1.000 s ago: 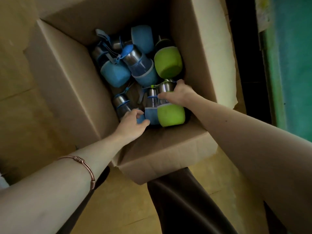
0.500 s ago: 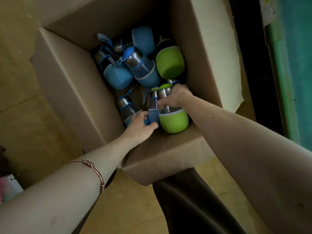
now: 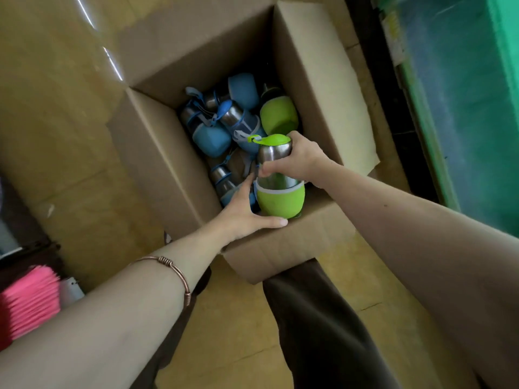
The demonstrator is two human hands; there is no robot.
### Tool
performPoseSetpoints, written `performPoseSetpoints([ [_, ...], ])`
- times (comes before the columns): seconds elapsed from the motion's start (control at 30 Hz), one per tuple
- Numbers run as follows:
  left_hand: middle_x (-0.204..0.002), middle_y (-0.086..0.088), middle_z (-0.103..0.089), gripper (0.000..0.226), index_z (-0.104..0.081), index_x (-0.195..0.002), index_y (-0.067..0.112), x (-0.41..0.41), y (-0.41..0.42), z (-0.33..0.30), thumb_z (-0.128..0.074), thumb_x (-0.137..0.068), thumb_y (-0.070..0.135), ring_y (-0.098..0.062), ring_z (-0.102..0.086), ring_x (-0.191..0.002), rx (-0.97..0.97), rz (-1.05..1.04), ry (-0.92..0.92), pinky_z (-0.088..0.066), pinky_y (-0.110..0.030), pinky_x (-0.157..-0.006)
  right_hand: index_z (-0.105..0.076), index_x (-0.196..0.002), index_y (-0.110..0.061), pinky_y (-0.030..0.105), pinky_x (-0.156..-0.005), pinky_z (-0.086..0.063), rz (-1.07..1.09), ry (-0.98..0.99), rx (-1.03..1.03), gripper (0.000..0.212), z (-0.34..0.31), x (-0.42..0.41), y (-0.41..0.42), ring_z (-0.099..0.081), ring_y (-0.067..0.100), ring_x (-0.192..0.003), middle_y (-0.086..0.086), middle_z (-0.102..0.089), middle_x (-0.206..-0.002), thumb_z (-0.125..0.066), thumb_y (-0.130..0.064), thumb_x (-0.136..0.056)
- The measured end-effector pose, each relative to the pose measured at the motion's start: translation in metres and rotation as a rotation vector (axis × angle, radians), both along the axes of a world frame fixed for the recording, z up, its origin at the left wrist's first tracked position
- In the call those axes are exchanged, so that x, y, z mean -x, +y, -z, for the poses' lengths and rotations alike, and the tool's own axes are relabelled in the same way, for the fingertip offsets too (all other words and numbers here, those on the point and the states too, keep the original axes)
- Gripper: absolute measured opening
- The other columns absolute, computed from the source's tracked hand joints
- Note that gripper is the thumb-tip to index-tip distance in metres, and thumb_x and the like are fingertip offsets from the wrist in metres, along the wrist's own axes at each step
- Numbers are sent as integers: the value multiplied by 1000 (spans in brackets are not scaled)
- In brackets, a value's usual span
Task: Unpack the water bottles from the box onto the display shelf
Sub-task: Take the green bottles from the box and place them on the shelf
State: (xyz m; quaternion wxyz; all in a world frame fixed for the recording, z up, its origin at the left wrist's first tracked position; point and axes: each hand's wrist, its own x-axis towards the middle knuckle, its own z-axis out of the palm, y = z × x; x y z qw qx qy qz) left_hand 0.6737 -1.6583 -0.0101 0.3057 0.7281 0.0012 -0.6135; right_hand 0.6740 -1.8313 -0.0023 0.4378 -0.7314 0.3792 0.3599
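An open cardboard box (image 3: pixel 157 153) on the floor holds several steel water bottles with blue sleeves (image 3: pixel 209 137) and a green-sleeved one (image 3: pixel 278 113) at the far right. My right hand (image 3: pixel 297 161) grips the steel neck of another green bottle (image 3: pixel 280 199), which stands upright and raised at the box's near right corner, its green cap on top. My left hand (image 3: pixel 241 217) cups this bottle's base, thumb beneath it and index finger up its left side. Behind that hand lies a blue bottle (image 3: pixel 222 182).
The box flaps stand open; the tall right flap (image 3: pixel 323 80) rises beside my right hand. A green surface (image 3: pixel 463 108) runs along the right. Pink ribbed items (image 3: pixel 28 301) sit at the lower left. My dark trouser leg (image 3: pixel 323 332) is below the box.
My right hand has lifted the green bottle upright and higher in the box. My left hand has left the blue bottle and moved under the green bottle's base. The view has pulled back.
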Motion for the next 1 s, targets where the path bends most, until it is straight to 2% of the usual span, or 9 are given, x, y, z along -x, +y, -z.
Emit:
performPoseSetpoints([
  [0.17, -148, 6, -31, 127, -9, -150, 33, -11, -11, -91, -91, -53, 40, -11, -37, -132, 110, -120, -64, -34, -32, -111, -50, -102, -15, 32, -67, -44, 87, -104, 55, 64, -106, -1, -7, -57, 23, -94, 4, -57, -103, -83, -48, -59],
  [0.23, -146, 7, -32, 122, -10, -150, 27, -18, -16, -130, -90, -58, 30, -7, -36, -130, 169, -133, -93, -32, -23, -106, -52, -106, -15, 33, -69, -49, 145, -146, 58, 64, -151, -3, -9, -58, 21, -92, 2, -59, -101, -83, -48, -60],
  [0.33, -147, 10, -31, 131, -6, -148, 38, -28, -22, -186, -90, -48, 45, -7, -35, -132, 254, -92, -122, -33, -29, -109, -51, -104, -18, 33, -68, -51, 200, -213, 68, 59, -216, -9, -12, -59, 17, -89, -1, -59, -96, -81, -48, -63],
  [0.4, -145, 11, -32, 133, -5, -149, 36, -35, -23, -219, -92, -49, 41, -6, -37, -132, 304, -106, -135, -35, -27, -108, -50, -103, -18, 33, -68, -50, 215, -257, 101, 58, -256, -15, -10, -58, 17, -88, -2, -57, -93, -81, -48, -63],
  [0.53, -122, 18, -47, 92, -25, -135, 31, -51, -23, -283, -82, -68, 5, 17, -52, -102, 455, -159, -169, -45, -7, -85, -46, -94, -18, 28, -58, -42, 237, -338, 177, 53, -330, -22, 4, -55, 17, -83, -2, -53, -87, -81, -45, -65],
  [0.6, -116, 17, -49, 81, -31, -123, 36, -60, -18, -312, -80, -70, 1, 14, -55, -97, 512, -114, -189, -48, -9, -80, -47, -97, -18, 27, -58, -43, 266, -376, 219, 54, -365, -21, 13, -57, 18, -86, 0, -57, -94, -81, -45, -65],
  [0.77, -119, 16, -51, 90, -29, -129, 30, -80, -5, -390, -88, -62, 20, 3, -53, -107, 599, 26, -234, -47, -11, -80, -49, -108, -15, 21, -55, -41, 397, -437, 282, 63, -459, -11, 34, -55, 8, -81, -2, -59, -98, -79, -53, -67],
  [0.9, -112, 14, -51, 82, -32, -132, 21, -82, -7, -458, -82, -68, 7, 4, -53, -96, 697, 102, -245, -47, -6, -70, -50, -113, -18, 24, -67, -48, 531, -528, 312, 68, -526, 7, 46, -58, 11, -92, -4, -59, -102, -77, -59, -66],
  [1.0, -115, 10, -53, 88, -35, -134, 21, -72, -9, -503, -87, -64, 12, 1, -55, -99, 784, 150, -247, -48, -9, -70, -51, -112, -18, 21, -63, -44, 602, -613, 378, 66, -574, 28, 52, -58, 9, -91, -7, -60, -99, -78, -57, -66],
])
